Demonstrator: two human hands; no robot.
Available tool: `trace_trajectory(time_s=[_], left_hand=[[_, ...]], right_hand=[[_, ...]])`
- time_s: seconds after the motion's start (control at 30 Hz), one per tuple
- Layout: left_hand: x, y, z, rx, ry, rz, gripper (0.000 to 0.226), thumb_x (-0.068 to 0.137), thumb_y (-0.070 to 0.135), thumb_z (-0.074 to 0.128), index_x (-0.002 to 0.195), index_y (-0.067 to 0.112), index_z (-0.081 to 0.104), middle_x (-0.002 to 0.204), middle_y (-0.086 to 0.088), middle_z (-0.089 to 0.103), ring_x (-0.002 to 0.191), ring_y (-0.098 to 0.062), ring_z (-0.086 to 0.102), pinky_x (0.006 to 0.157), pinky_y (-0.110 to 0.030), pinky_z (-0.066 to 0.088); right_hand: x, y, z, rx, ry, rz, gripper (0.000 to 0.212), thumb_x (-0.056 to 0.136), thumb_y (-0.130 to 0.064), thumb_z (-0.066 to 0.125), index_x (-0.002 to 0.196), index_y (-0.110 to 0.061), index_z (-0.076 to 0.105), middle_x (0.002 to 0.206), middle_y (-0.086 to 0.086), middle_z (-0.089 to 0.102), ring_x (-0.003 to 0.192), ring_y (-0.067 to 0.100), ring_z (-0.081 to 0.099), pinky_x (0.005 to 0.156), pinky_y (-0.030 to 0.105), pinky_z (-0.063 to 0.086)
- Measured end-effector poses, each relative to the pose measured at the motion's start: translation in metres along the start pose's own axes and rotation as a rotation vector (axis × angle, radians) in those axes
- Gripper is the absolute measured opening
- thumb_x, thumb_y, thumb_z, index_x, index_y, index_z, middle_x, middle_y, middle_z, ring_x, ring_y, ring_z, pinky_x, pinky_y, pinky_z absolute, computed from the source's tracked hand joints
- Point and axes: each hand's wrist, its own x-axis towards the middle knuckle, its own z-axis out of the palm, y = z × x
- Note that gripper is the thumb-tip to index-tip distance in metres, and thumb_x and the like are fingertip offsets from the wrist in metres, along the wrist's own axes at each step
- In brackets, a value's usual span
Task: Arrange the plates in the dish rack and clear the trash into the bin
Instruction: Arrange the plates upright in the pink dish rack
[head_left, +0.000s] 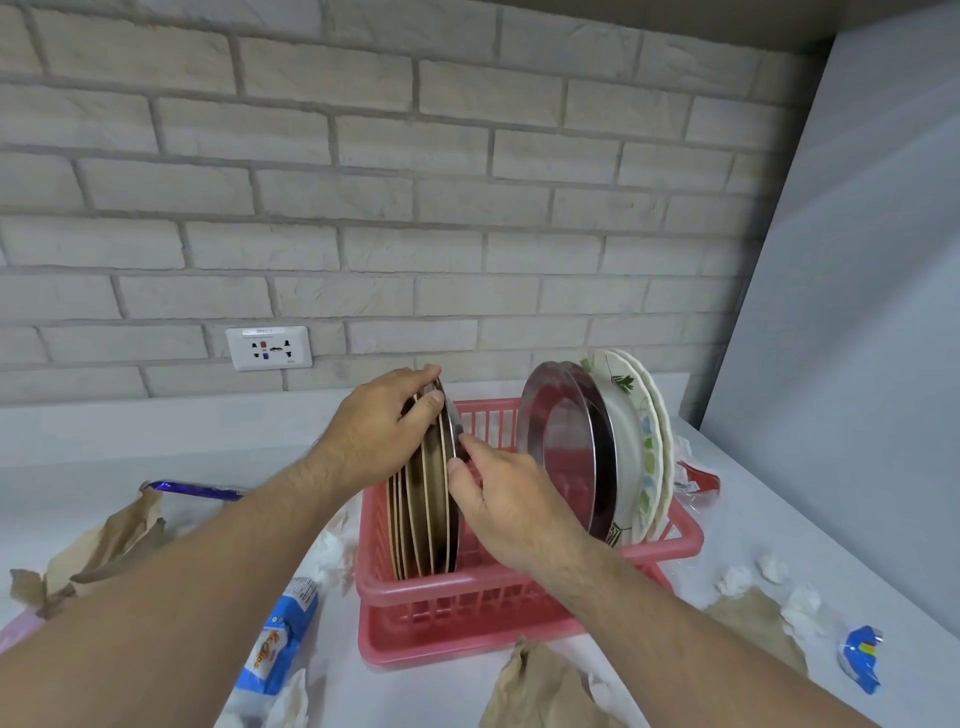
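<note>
At the rack's (519, 590) left end the left hand (374, 426) and right hand (511, 501) grip upright brown plates (428, 519), more plates (626, 457) stand at its right, but trash (275, 639) litters the counter (156, 441); no bin shows.

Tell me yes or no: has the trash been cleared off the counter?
No: brown paper, white tissue and a blue wrapper lie on the counter around the pink dish rack.
</note>
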Motion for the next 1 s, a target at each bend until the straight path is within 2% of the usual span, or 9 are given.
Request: trace_trajectory(time_s=[0.07,0.2,0.33,0.5,0.63,0.77,0.83,0.93,1.0], left_hand=[[0.0,0.0,0.001,0.021,-0.017,0.003,0.046,0.098,0.04,0.042,0.141,0.025,0.047,0.136,0.005,0.055,0.127,-0.013,0.048,0.109,-0.037,0.038],[0.001,0.003,0.0,0.056,-0.029,0.011,0.046,0.098,0.039,0.04,0.142,0.023,0.047,0.139,0.002,0.053,0.129,-0.014,0.046,0.11,-0.037,0.037],[-0.003,0.007,-0.006,0.069,-0.017,0.041,0.032,0.099,0.026,0.044,0.124,0.015,0.061,0.122,-0.005,0.064,0.117,-0.017,0.054,0.097,-0.025,0.037],[-0.005,0.008,-0.007,0.079,-0.029,0.069,0.031,0.101,0.023,0.043,0.123,0.012,0.061,0.12,-0.009,0.065,0.117,-0.019,0.053,0.098,-0.028,0.037],[-0.005,0.007,-0.007,0.137,-0.039,0.072,0.038,0.102,0.027,0.04,0.136,0.017,0.053,0.137,0.001,0.056,0.133,-0.014,0.041,0.105,-0.02,0.023],[-0.004,0.004,-0.007,0.142,-0.049,0.056,0.04,0.102,0.03,0.037,0.136,0.016,0.053,0.139,0.002,0.054,0.136,-0.013,0.038,0.11,-0.022,0.022],[-0.002,0.002,-0.006,0.158,-0.066,0.047,0.042,0.102,0.031,0.036,0.139,0.017,0.049,0.144,0.003,0.049,0.14,-0.012,0.033,0.116,-0.027,0.021],[0.0,0.004,-0.001,0.17,-0.089,0.046,0.043,0.102,0.033,0.034,0.141,0.019,0.046,0.146,0.004,0.046,0.142,-0.012,0.029,0.118,-0.029,0.02],[0.002,0.006,0.002,0.182,-0.097,0.043,0.044,0.102,0.034,0.033,0.142,0.02,0.045,0.147,0.005,0.046,0.143,-0.012,0.028,0.118,-0.031,0.02]], right_hand=[[0.004,-0.002,0.001,-0.047,-0.002,0.037,0.03,0.097,-0.036,0.034,0.111,-0.019,0.055,0.071,-0.003,0.06,0.062,0.014,0.057,0.063,0.038,0.054],[0.016,-0.012,-0.005,-0.017,-0.089,0.159,0.023,0.093,-0.027,0.04,0.104,-0.012,0.055,0.077,0.004,0.061,0.059,0.018,0.057,0.049,0.031,0.045],[0.018,-0.019,-0.016,0.016,-0.229,0.248,0.013,0.093,-0.016,0.049,0.087,-0.01,0.059,0.068,0.001,0.056,0.044,0.01,0.043,0.039,0.022,0.036],[0.02,-0.034,-0.016,-0.166,-0.153,0.22,0.03,0.094,-0.007,0.046,0.065,-0.015,0.045,0.068,0.003,0.052,0.056,0.016,0.05,0.048,0.027,0.043],[0.016,-0.045,-0.032,-0.247,-0.083,0.214,0.026,0.098,-0.013,0.044,0.075,-0.011,0.054,0.076,0.007,0.059,0.072,0.022,0.062,0.064,0.033,0.056],[0.012,-0.045,-0.059,-0.396,-0.021,0.209,0.028,0.099,-0.016,0.041,0.072,-0.012,0.044,0.077,0.006,0.054,0.074,0.023,0.054,0.065,0.035,0.047],[0.013,-0.047,-0.074,-0.456,0.03,0.209,0.03,0.1,-0.019,0.04,0.072,-0.011,0.043,0.07,0.004,0.046,0.072,0.025,0.053,0.063,0.032,0.041],[0.02,-0.048,-0.098,-0.446,0.086,0.312,0.022,0.097,-0.012,0.045,0.075,-0.009,0.049,0.066,0.005,0.051,0.061,0.022,0.056,0.052,0.026,0.041],[0.023,-0.045,-0.107,-0.448,0.105,0.346,0.017,0.095,-0.009,0.046,0.079,-0.01,0.051,0.072,0.005,0.055,0.068,0.023,0.06,0.059,0.03,0.047]])
